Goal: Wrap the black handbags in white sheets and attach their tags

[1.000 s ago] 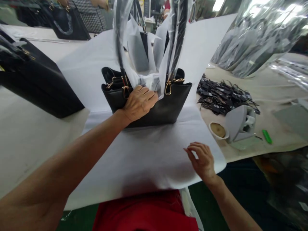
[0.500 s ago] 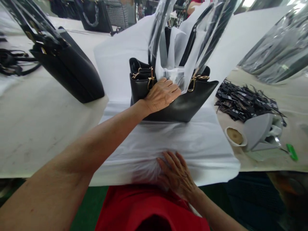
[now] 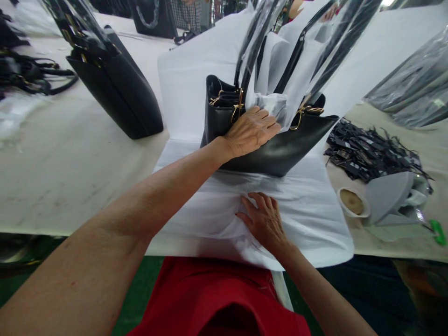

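Note:
A black leather handbag with gold rings stands on a white wrapping sheet. Its long handles rise in clear plastic, and white paper pokes up between them. My left hand is closed over the top of the bag's front panel, its fingertips hidden beside a crumpled piece of plastic. Closer to me, my right hand rests on the sheet with its fingers spread and slightly bent, clear of the bag.
Another black handbag leans at the left, with black straps beyond it. On the right lie a heap of black tags, a tape roll, a grey tape dispenser, a green-handled tool and a plastic-wrapped item.
My right hand has slid forward over the sheet, toward the bag, away from the table edge. My left hand keeps its place on the bag. The whole view has shifted a little.

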The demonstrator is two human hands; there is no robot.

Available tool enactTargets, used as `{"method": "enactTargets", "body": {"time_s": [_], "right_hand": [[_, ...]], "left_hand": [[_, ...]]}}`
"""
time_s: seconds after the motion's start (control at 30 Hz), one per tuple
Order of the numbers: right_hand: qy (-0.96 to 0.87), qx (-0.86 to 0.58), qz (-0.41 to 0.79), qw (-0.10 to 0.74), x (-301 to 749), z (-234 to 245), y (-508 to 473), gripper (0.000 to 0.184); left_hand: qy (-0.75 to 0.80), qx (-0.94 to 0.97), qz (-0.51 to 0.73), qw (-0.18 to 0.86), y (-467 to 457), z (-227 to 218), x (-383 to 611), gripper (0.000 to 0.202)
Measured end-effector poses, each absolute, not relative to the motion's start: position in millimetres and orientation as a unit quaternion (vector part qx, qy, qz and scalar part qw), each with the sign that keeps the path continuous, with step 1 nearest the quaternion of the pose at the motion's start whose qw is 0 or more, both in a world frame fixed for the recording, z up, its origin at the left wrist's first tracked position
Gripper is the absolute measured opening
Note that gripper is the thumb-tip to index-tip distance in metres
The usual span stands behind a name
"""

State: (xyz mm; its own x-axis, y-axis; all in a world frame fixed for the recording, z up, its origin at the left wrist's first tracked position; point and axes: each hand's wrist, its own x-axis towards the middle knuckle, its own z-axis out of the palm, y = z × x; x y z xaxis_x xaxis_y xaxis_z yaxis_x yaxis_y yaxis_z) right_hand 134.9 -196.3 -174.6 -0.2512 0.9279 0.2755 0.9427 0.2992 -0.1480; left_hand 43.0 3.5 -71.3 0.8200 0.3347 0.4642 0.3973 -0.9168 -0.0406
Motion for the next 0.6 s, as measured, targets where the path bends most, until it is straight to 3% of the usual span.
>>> {"method": "enactTargets", "body": {"time_s": [0.07,0.23,0.37,0.47,0.6], "right_hand": [[-0.816,-0.552,-0.01,0.171,133.2,-175.0,-199.3,0.021],[-0.816,-0.537,0.085,0.197,127.8,-165.5,-216.4,0.025],[-0.816,-0.539,0.114,0.172,125.1,-158.6,-228.6,0.047],[-0.824,-0.524,0.095,0.194,126.6,-159.2,-226.7,0.027],[-0.82,-0.516,0.033,0.245,135.0,-134.3,-210.5,0.028]], "left_hand": [[-0.193,-0.952,-0.226,0.073,3.0,-71.1,43.0,0.032],[-0.194,-0.952,-0.228,0.071,2.8,-70.5,43.2,0.03],[-0.188,-0.95,-0.233,0.083,3.8,-71.8,43.7,0.028],[-0.183,-0.945,-0.247,0.11,4.2,-73.5,43.8,0.028],[-0.175,-0.936,-0.258,0.163,4.3,-70.2,43.7,0.029]]}}
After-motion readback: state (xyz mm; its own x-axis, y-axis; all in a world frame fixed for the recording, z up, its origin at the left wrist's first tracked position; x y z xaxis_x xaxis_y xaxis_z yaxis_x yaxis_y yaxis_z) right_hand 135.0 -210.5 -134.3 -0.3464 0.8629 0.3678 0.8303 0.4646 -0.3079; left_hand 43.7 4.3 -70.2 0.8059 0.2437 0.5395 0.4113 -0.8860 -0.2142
